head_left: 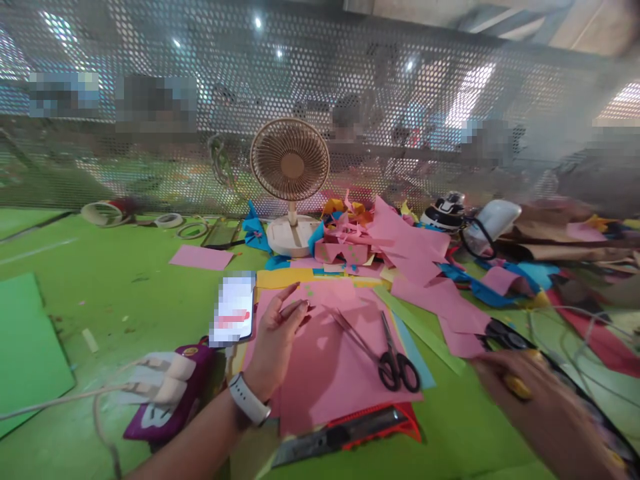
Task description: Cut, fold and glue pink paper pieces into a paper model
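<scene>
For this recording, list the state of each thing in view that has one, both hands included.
Scissors: open, lying on pink paper
Phone: screen lit
Fan: upright; spinning or not, unclear
Red-and-black cutter: lying flat; blade position unclear
Purple socket block: white plugs in it
Left hand: fingers slightly bent
Right hand: blurred, grip unclear

A perforated grey screen [320, 80] stands behind the green tabletop [145, 293], with bright lights [258, 23], perhaps reflections, showing on it.

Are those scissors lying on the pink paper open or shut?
Open: the black-handled metal scissors lie on the pink paper sheets with their two blades spread apart in a V.
</scene>
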Action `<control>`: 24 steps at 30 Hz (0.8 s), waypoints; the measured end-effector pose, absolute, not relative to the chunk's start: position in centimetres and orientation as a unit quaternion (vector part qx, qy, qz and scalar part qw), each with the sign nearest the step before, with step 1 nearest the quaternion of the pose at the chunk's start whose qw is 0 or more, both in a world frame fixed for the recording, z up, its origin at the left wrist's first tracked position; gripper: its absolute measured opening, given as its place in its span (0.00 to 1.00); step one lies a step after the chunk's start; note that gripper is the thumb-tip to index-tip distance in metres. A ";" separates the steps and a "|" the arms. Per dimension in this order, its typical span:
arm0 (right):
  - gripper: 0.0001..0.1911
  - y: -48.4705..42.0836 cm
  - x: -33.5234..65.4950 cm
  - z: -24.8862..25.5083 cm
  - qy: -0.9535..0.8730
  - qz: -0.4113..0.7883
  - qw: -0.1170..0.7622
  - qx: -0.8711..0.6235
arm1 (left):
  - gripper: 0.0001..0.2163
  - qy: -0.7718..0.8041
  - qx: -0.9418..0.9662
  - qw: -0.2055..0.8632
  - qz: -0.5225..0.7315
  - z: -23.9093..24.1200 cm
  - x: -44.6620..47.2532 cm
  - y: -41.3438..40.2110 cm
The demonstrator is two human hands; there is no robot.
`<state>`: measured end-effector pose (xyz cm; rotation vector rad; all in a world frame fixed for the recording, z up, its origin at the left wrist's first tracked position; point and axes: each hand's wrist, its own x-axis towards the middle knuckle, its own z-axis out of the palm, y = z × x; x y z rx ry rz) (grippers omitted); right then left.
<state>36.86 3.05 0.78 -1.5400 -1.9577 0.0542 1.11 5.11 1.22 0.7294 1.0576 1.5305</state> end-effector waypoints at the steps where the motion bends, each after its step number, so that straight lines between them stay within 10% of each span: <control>1: 0.10 3.5 34.4 0.9 -0.786 0.046 0.273 -0.553 | 0.25 0.446 0.310 0.538 0.645 1.2 1.1 5.1; 8: 0.10 5.2 24.8 -0.6 -0.879 0.055 0.125 -0.458 | 0.24 0.446 0.326 0.500 0.667 1.8 0.7 5.2; 24: 0.16 9.4 21.5 5.0 -0.620 0.546 0.351 -0.441 | 0.24 0.430 0.312 0.461 0.710 2.7 -0.7 5.7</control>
